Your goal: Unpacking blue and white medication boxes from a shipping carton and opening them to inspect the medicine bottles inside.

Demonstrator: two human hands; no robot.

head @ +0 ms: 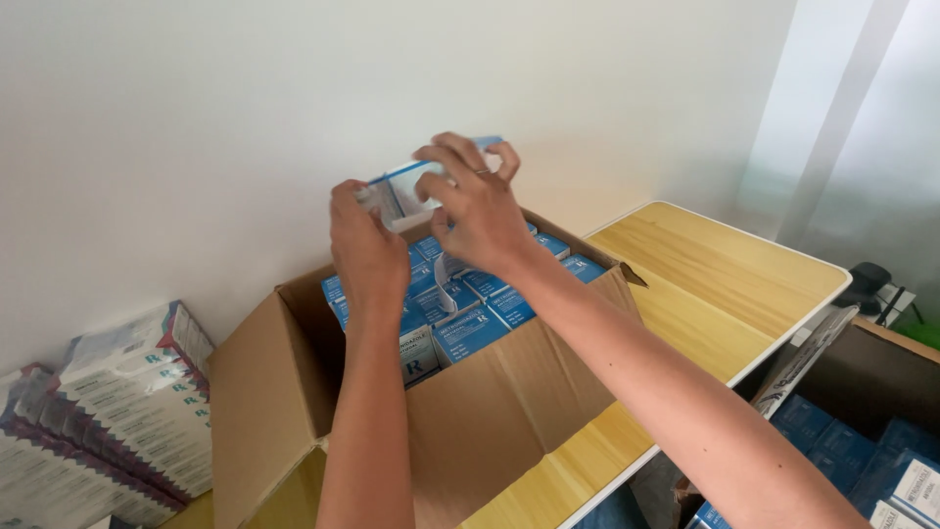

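The left hand (364,235) and the right hand (477,208) both grasp one small box (406,191). Below this grip stands an open carton (490,402) full of blue boxes (470,328), on the wooden counter (705,284).

A plain brown cardboard box (490,411) holds blue packets (470,328) with white labels. The worktop (715,284) is pale yellow wood grain with a white edge. Stacked packs (127,411) are white with purple edges.
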